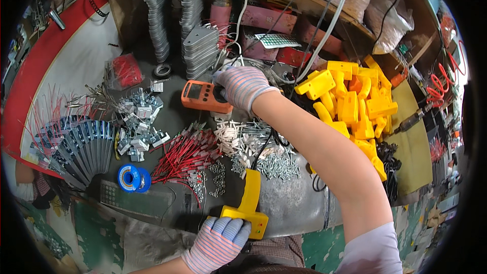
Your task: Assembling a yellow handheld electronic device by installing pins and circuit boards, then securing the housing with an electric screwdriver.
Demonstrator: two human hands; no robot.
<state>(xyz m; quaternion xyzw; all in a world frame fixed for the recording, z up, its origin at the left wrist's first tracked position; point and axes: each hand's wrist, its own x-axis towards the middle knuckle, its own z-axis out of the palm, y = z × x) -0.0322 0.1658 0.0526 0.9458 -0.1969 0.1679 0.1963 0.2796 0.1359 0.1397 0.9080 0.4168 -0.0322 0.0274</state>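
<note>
My left hand (218,241), in a striped knit glove, is closed on the box-shaped head of a yellow plastic handheld device (248,198) at the table's near edge. Its handle points away from me, and a black cord (262,149) runs from the handle's end. Small red and green spots show on the head. Further off, my gloved right hand (244,89) is bent over the right end of an orange meter (199,95) with a small display. Those fingers curl downward, their tips partly hidden. A white plug or socket piece (232,62) lies just beyond them.
Yellow housings (350,104) are heaped at right. Screws (276,165), red wires (185,155), a blue solder spool (130,178) and metal-and-white parts (139,116) cover the middle and left. Metal plates (200,50) stand stacked behind. Cables (324,35) hang over the table.
</note>
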